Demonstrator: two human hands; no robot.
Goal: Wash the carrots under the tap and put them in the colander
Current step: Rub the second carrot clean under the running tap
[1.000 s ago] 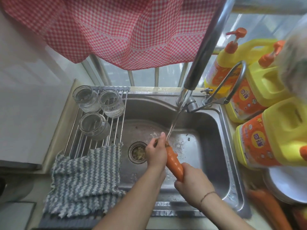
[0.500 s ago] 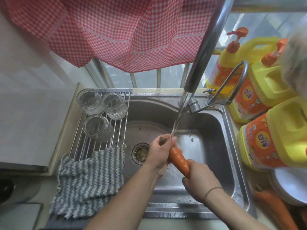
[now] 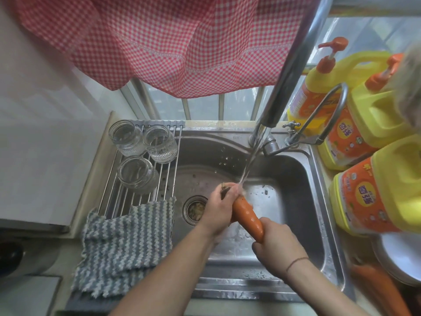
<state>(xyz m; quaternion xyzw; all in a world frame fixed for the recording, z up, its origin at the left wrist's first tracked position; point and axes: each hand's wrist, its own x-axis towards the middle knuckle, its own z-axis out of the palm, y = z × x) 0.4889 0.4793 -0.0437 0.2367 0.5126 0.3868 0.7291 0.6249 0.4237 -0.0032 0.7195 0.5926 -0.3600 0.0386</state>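
Observation:
An orange carrot is held slanted over the steel sink. My left hand wraps its thick upper end, and my right hand grips its lower, narrower end. Water runs from the tap in a thin stream and lands on the carrot's top by my left fingers. More carrots lie on the counter at the bottom right, blurred. No colander is clearly in view.
Three glass jars stand on a wire rack over the sink's left side, with a grey striped cloth below them. Yellow detergent bottles crowd the right counter beside a white dish. A red checked curtain hangs above.
My left hand has slid up the carrot's thick end under the stream. Both hands and the carrot have stayed under the tap, shifting slightly in the picture as my head moved.

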